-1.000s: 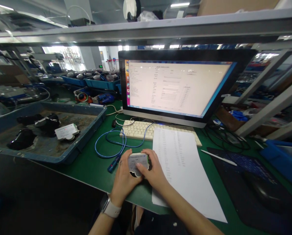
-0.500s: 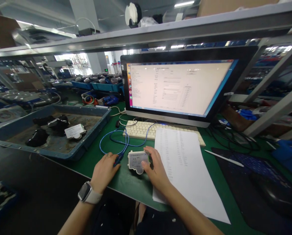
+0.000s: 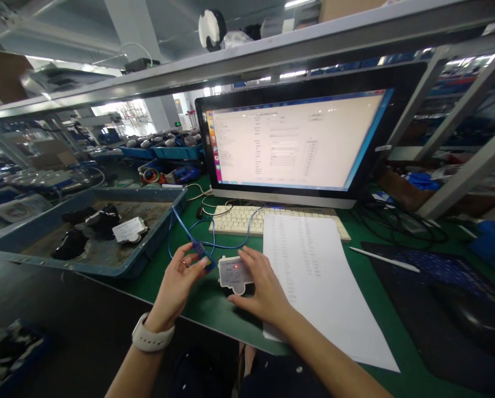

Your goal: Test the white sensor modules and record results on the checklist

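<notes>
Left hand (image 3: pixel 180 278): grip pinched on blue cable plug (image 3: pixel 202 254), just above desk (image 3: pixel 164 290), at 9 o'clock of white module (image 3: pixel 233 274). Right hand (image 3: pixel 262 288): grip closed around white module, near desk front edge. Paper sheet (image 3: pixel 313 276) at 3 o'clock.
</notes>
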The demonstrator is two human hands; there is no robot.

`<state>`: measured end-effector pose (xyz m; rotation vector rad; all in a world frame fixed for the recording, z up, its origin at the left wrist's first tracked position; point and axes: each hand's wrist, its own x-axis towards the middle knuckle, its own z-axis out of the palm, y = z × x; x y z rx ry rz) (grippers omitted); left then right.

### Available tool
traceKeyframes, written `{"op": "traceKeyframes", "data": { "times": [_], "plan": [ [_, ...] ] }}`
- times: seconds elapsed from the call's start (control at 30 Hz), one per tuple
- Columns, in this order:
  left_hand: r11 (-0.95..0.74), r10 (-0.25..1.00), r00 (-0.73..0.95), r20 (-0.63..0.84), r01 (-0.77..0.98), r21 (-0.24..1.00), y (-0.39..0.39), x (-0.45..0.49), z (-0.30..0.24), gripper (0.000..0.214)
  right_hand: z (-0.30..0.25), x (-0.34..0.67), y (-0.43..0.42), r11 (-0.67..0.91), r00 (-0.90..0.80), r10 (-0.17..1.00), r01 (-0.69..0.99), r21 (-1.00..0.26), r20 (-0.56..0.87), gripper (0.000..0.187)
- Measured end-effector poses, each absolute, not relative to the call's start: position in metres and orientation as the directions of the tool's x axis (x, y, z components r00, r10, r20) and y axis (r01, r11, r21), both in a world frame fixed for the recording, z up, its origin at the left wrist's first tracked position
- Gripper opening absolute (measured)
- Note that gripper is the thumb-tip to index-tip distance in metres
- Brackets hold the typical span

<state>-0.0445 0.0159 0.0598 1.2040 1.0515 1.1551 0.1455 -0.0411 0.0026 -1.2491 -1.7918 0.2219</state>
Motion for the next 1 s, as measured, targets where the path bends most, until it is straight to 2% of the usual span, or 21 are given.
{"op": "traceKeyframes", "data": {
  "times": [0.3, 0.43, 0.63, 0.73, 0.83, 1.0],
  "plan": [
    [-0.255, 0.959, 0.14, 0.246, 0.055, 0.965, 0.015, -0.024, 0.045, 0.05, 0.003, 0.145, -0.04, 0.469, -0.038, 0.817, 0.625, -0.624, 0.576, 0.09],
    [-0.288, 0.95, 0.164, 0.267, 0.119, 0.95, 0.013, -0.022, 0.045, 0.045, 0.002, 0.145, -0.04, 0.465, -0.04, 0.822, 0.623, -0.629, 0.568, 0.091],
    [-0.244, 0.963, 0.145, 0.228, 0.105, 0.964, 0.018, -0.023, 0.045, 0.05, 0.003, 0.145, -0.04, 0.467, -0.041, 0.819, 0.627, -0.624, 0.572, 0.09],
    [-0.283, 0.952, 0.153, 0.266, 0.108, 0.953, 0.018, -0.024, 0.042, 0.048, 0.003, 0.144, -0.04, 0.469, -0.038, 0.815, 0.629, -0.62, 0.578, 0.089],
    [-0.401, 0.911, 0.172, 0.375, 0.151, 0.904, 0.015, -0.025, 0.038, 0.041, 0.002, 0.144, -0.04, 0.468, -0.034, 0.816, 0.626, -0.624, 0.577, 0.089],
    [-0.604, 0.797, 0.245, 0.552, 0.301, 0.738, 0.012, -0.029, 0.028, 0.026, 0.002, 0.144, -0.04, 0.467, -0.036, 0.817, 0.626, -0.624, 0.575, 0.09]
  ]
}}
